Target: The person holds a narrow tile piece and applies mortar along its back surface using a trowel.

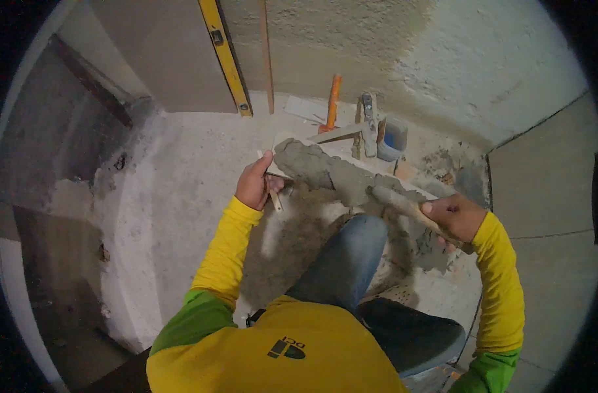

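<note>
A long, narrow tile strip (356,162) is held above the floor in front of my knees, its upper face loaded with thick grey mortar (312,164). My left hand (254,183) is closed on its left end, thumb on top. A small pale stick (276,200) pokes out below those fingers. My right hand (455,217) grips a pale, bar-shaped hand tool (404,203) smeared with mortar, lying along the strip's right part. Its exact kind is not clear. My right fingers are mostly hidden beneath it.
Against the back wall lean a yellow spirit level (225,56) and a thin wooden batten (267,59). On the floor beyond the strip are an orange-handled tool (333,101), a hammer-like metal tool (369,124) and a clear plastic tub (392,139). Large tiles (541,157) line the right wall.
</note>
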Demonstrator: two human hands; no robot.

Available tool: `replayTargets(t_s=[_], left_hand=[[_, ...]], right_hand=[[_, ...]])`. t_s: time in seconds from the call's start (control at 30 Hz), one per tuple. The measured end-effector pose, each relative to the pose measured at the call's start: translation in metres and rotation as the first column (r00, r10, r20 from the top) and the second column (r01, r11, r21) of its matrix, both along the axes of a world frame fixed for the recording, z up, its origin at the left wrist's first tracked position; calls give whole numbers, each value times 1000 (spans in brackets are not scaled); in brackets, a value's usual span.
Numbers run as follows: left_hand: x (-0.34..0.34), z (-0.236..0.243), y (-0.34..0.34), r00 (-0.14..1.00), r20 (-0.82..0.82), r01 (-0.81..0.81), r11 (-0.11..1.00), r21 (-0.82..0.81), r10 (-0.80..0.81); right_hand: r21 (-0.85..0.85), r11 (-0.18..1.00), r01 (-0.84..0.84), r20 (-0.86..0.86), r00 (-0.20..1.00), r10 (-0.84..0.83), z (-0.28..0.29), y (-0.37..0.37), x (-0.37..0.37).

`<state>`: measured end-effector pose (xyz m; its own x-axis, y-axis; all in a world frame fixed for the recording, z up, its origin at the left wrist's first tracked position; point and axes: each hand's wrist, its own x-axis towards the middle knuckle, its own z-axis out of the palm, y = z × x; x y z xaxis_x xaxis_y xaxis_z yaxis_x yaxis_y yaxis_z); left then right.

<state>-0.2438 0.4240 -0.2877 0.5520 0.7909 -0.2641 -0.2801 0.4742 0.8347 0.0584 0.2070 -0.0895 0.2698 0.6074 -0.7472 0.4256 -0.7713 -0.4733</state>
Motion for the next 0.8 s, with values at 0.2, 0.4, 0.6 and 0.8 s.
replayTargets(t_s=[0.2, 0.4, 0.6, 0.8], left_hand=[[-5, 2, -1, 1000, -24, -18, 1000, -5, 18], [6, 15, -4, 993, -93, -75, 997, -5, 74], [2, 10, -2, 998, -59, -30, 1000, 6, 31], [2, 12, -1, 998, -55, -36, 999, 29, 38]], right_hand=[[382, 921, -79, 121, 992, 35, -40, -65, -17], [668, 738, -102, 161, 987, -10, -103, -89, -131], [605, 790, -96, 336, 931, -145, -114, -104, -139], [607, 792, 62, 339, 882, -329, -125, -142, -108]])
